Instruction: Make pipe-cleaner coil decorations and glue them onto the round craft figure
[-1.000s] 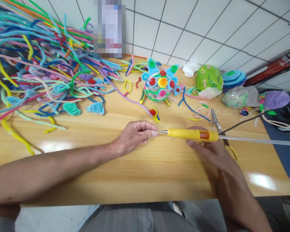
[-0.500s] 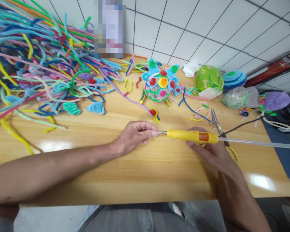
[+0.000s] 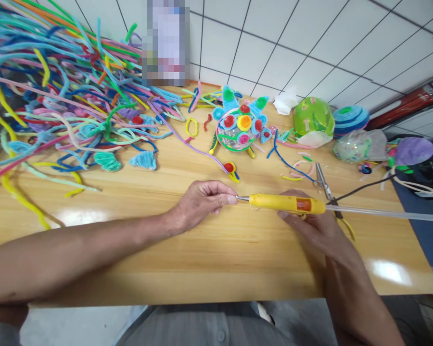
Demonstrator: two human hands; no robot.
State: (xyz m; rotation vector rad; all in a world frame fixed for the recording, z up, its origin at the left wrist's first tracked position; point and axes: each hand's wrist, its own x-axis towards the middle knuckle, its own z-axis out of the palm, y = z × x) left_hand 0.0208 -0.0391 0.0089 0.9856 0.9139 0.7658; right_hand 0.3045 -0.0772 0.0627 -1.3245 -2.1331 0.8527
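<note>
My right hand (image 3: 317,223) is wrapped round a yellow glue gun (image 3: 274,202), whose metal nozzle points left. A long clear glue stick (image 3: 375,212) sticks out of its back end. The nozzle tip meets the pinched fingertips of my left hand (image 3: 202,202); whatever sits between thumb and finger there is too small to make out. Beyond the hands stands a decorated figure (image 3: 235,137) with blue, green-tipped horns and coloured round discs. A small red and yellow coil (image 3: 230,169) lies between it and my left hand.
Tangled pipe cleaners (image 3: 75,91) heap over the table's left side. Pliers (image 3: 334,202) with yellow handles lie beside my right hand, near a dark cable (image 3: 364,184). A green ball shape (image 3: 313,120) and a purple oval piece (image 3: 414,151) stand at the back right, before the tiled wall (image 3: 267,38).
</note>
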